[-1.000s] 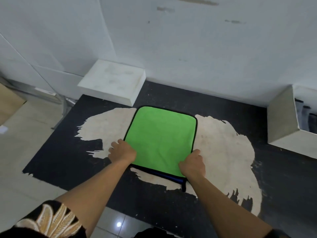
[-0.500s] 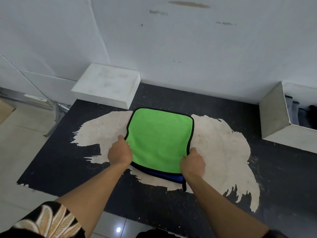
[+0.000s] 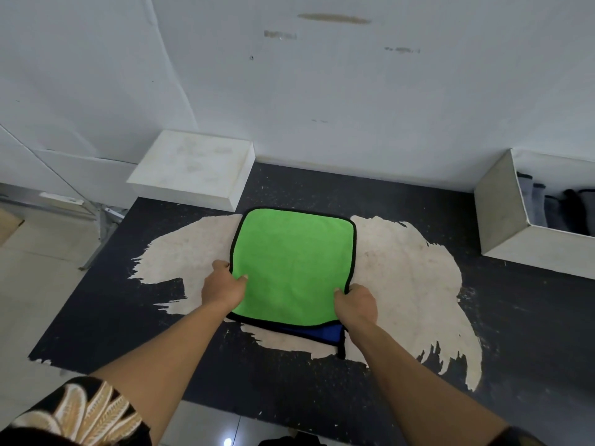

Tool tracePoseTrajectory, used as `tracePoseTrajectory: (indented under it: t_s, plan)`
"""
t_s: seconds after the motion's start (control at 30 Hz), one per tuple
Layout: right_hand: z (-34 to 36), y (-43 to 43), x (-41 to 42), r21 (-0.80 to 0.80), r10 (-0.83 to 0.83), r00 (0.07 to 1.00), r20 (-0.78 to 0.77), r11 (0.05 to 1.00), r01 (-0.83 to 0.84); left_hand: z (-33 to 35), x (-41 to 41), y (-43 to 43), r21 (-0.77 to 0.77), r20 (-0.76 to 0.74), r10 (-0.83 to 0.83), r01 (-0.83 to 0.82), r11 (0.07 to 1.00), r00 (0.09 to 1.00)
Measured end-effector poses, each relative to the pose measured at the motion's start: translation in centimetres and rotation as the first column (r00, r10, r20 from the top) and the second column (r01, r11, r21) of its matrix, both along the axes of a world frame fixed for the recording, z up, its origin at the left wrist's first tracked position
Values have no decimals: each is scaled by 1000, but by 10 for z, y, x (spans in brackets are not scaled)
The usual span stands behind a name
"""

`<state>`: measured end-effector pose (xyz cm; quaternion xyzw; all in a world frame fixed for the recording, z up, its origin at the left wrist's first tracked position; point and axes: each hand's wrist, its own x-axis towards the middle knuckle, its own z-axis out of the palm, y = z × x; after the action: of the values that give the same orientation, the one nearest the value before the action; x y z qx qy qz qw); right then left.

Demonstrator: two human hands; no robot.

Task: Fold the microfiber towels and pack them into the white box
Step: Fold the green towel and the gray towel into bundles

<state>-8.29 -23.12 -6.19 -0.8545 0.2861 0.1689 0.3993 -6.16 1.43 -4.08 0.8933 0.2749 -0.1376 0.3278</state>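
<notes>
Black mat (image 3: 521, 333) bears towel (image 3: 293, 265) pinched by left hand (image 3: 223, 286), right hand (image 3: 357, 301).

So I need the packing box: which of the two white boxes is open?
The right-hand box, open-topped with grey towels standing inside; the left box shows only a closed top.

1. We're getting soft, even, fairly bright light; shadows are reading faint.
2. We're catching one small glare spot on the floor tile (image 3: 227, 441).
3. We're seeing wide-angle bending in the wall (image 3: 96, 75) at the left edge.
</notes>
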Motion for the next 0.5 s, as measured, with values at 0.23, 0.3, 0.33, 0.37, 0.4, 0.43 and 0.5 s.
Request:
tracePoseTrajectory:
  t_s: [0.23,0.3,0.33,0.37,0.4,0.43,0.5]
  plan:
    - [2,-7,4,116,-52,997,-61,992,59,1,5,-1,-5,-23,-21,21,1000,999]
    - [7,-9,6,132,-86,996,-20,987,88,3,8,-3,-42,-2,-15,15,999,1000]
    - [10,-11,8,141,-106,994,4,984,105,6,9,-4,-50,23,-6,7,999,1000]
    - [13,-12,10,147,-124,992,26,982,119,9,12,-5,-44,49,1,1,999,999]
    - [15,-14,14,139,-128,991,38,983,122,13,14,-5,-36,78,-1,3,999,997]
    - [16,-16,18,125,-123,991,44,985,117,15,18,-3,-24,86,-12,14,1000,996]
    - [16,-19,30,90,-95,995,35,992,92,20,27,1,-6,77,-52,52,999,996]
